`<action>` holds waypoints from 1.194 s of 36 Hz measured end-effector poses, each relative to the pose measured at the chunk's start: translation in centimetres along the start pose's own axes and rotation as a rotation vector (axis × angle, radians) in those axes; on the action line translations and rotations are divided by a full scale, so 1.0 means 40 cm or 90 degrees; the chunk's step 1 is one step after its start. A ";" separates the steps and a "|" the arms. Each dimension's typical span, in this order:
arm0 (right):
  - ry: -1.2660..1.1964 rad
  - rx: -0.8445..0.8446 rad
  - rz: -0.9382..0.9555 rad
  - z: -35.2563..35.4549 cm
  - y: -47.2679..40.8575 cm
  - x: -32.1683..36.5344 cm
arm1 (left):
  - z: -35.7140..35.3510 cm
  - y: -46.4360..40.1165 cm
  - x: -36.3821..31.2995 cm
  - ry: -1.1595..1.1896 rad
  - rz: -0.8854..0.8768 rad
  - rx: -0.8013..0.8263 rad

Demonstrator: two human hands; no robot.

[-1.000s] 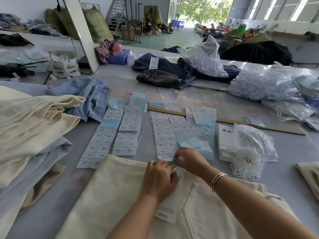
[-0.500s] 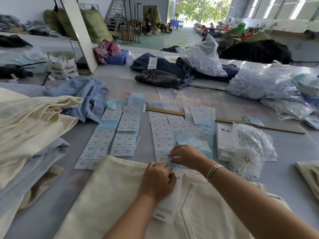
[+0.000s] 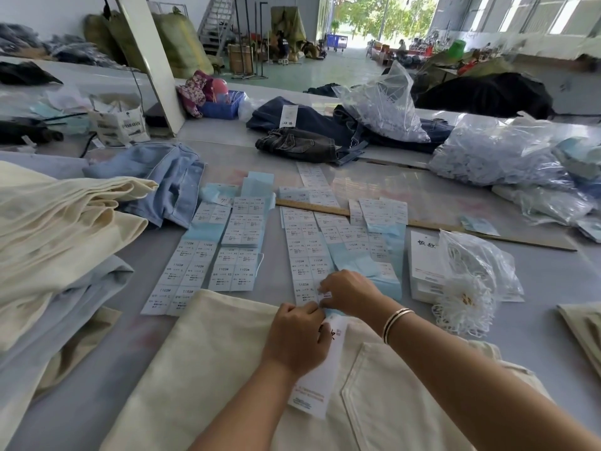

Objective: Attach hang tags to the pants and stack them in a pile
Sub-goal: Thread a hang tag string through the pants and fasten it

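**Size sticker being handled above a hang tag on cream pants**

Beyond the grey table (image 3: 536,336), a large workshop hall is seen, with an open doorway, stairs and bulging sacks at the back. Nearest the viewer, cream pants (image 3: 201,369) are spread flat on the table, a back pocket showing just right of the left wrist. A white hang tag (image 3: 320,382) lies on the pants and is covered at its upper part by the left hand (image 3: 297,336), whose fingers are curled down onto it. Directly ahead of that hand, and touching it at the fingertips, the right hand (image 3: 349,292) is placed with its fingers bent together; a small white sticker (image 3: 326,296) appears to be pinched between them, though the grip is partly hidden. Sheets of size stickers (image 3: 208,255) on pale blue backing are laid out ahead of both hands. To the right of the right hand, a stack of blank hang tags (image 3: 422,268) is seen beside a clear bag of white string loops (image 3: 468,288). A wooden ruler (image 3: 422,224) lies further ahead. Far to the left of the left hand, a pile of folded pants (image 3: 58,229) is stacked. Bangles (image 3: 395,323) are worn on the right wrist.
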State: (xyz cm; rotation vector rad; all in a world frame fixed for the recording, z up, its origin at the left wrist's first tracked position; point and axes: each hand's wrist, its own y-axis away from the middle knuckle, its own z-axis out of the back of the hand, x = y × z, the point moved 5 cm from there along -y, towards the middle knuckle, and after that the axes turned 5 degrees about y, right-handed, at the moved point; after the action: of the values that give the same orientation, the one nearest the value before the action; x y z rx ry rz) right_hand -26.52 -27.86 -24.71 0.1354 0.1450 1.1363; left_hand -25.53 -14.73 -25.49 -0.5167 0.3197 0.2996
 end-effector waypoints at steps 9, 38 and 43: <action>0.083 -0.025 0.011 0.004 0.017 0.026 | 0.007 -0.002 -0.005 -0.002 0.004 0.008; -0.061 -0.023 -0.084 0.002 0.036 -0.004 | 0.007 -0.002 -0.003 0.005 0.019 -0.003; -0.017 -0.023 -0.086 0.003 0.028 0.012 | 0.006 -0.002 -0.001 0.006 0.008 -0.019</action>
State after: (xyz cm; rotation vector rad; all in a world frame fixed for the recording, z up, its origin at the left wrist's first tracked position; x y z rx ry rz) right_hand -27.29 -26.98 -24.41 0.1073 0.1079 1.0017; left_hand -25.50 -14.65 -25.24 -0.5453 0.3274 0.3148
